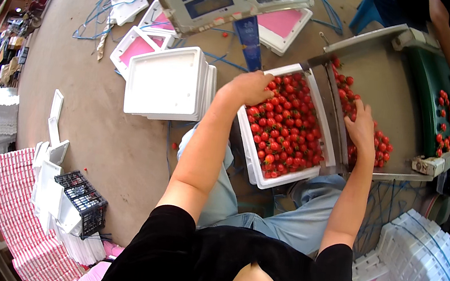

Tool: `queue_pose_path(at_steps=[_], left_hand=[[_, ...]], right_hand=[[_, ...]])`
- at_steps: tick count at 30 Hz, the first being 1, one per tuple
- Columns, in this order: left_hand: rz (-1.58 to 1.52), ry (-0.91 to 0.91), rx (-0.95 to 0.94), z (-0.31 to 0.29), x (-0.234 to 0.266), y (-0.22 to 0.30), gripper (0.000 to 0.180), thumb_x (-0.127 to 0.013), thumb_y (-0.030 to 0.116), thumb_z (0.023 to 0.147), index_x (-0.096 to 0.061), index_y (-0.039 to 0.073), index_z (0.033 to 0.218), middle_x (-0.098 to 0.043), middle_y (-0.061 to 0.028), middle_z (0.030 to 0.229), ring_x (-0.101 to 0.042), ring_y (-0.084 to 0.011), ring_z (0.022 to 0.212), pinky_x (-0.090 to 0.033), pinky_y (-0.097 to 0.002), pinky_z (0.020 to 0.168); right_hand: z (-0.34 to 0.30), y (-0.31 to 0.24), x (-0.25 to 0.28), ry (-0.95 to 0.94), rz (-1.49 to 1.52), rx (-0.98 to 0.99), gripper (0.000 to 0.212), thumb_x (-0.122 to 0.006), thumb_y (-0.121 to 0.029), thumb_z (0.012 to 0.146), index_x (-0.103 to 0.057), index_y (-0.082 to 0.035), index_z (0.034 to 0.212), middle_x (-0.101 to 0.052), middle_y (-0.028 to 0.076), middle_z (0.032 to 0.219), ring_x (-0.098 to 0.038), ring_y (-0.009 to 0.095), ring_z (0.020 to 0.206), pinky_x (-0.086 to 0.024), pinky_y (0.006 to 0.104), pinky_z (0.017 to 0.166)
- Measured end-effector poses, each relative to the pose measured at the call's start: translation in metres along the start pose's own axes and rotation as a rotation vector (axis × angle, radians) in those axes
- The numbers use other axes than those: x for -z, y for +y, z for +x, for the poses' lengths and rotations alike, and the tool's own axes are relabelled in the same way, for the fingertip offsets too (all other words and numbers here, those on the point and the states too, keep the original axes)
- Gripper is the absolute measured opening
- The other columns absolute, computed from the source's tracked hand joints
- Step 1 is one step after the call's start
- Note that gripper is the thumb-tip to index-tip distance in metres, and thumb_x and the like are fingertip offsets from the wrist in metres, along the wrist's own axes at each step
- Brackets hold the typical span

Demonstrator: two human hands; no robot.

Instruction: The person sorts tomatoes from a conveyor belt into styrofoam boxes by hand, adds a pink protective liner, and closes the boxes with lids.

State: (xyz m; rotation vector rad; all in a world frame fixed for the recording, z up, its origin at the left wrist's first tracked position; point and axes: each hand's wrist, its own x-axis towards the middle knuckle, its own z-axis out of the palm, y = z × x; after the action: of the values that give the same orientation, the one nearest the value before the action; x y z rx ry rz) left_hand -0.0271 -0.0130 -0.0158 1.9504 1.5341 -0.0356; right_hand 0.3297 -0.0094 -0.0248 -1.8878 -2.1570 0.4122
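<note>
Left hand (252, 87): curled on the far edge of the white box (253, 164), steadying it.
Right hand (361, 124): fingers spread flat on the red tomatoes (382, 147) in the tray (380, 81).

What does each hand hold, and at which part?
Left hand grips the white foam box of tomatoes at its far-left corner; right hand rests on loose tomatoes, holding unclear.

Red tomatoes (287, 123) fill a white box (251, 149); belt (434, 83) seemingly green.
</note>
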Motion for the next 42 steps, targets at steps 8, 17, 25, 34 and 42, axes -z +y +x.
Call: queue_pose_path(at_steps=[8, 17, 25, 34, 42], left_hand=[[-0.013, 0.06, -0.026, -0.007, 0.009, 0.005, 0.043, -0.06, 0.032, 0.093, -0.055, 0.005, 0.126, -0.061, -0.0209, 0.118, -0.059, -0.0381, 0.112, -0.047, -0.0464, 0.095], [-0.006, 0.029, -0.038, -0.007, 0.008, 0.002, 0.043, -0.059, 0.031, 0.094, -0.054, 0.004, 0.127, -0.061, -0.0221, 0.117, -0.059, -0.0384, 0.111, -0.047, -0.0473, 0.094], [-0.029, 0.057, -0.02, -0.013, 0.012, 0.009, 0.041, -0.059, 0.033, 0.094, -0.055, 0.005, 0.123, -0.061, -0.0211, 0.115, -0.061, -0.0389, 0.108, -0.049, -0.0482, 0.092], [0.007, 0.031, -0.001, -0.013, 0.009, -0.002, 0.044, -0.061, 0.032, 0.091, -0.055, 0.005, 0.125, -0.061, -0.0236, 0.117, -0.059, -0.0411, 0.11, -0.048, -0.0483, 0.094], [0.019, -0.019, 0.035, -0.012, 0.012, 0.007, 0.053, -0.06, 0.034, 0.092, -0.051, 0.009, 0.138, -0.057, -0.0204, 0.128, -0.057, -0.039, 0.117, -0.047, -0.0468, 0.098]], right_hand=[[0.005, 0.016, 0.006, 0.045, 0.201, -0.016, 0.03, -0.067, -0.01, 0.075, -0.059, -0.009, 0.103, -0.054, 0.018, 0.092, -0.058, 0.039, 0.089, -0.049, 0.0447, 0.082], [0.002, 0.007, 0.01, -0.018, 0.148, 0.103, 0.019, -0.064, -0.006, 0.076, -0.06, -0.007, 0.094, -0.057, 0.017, 0.087, -0.059, 0.036, 0.082, -0.048, 0.0427, 0.076], [0.004, -0.016, 0.036, -0.01, 0.846, -0.206, 0.012, -0.063, 0.0, 0.081, -0.063, -0.005, 0.092, -0.053, -0.005, 0.075, -0.051, 0.006, 0.069, -0.043, 0.0217, 0.063], [-0.002, -0.072, 0.016, -0.074, 0.819, 0.099, 0.049, -0.071, 0.0, 0.081, -0.057, -0.003, 0.129, -0.06, 0.011, 0.126, -0.063, 0.023, 0.111, -0.05, 0.0355, 0.1], [-0.006, -0.033, 0.039, 0.186, 0.33, 0.136, 0.032, -0.067, 0.0, 0.085, -0.062, 0.0, 0.117, -0.065, 0.014, 0.107, -0.064, 0.03, 0.098, -0.051, 0.0357, 0.088]])
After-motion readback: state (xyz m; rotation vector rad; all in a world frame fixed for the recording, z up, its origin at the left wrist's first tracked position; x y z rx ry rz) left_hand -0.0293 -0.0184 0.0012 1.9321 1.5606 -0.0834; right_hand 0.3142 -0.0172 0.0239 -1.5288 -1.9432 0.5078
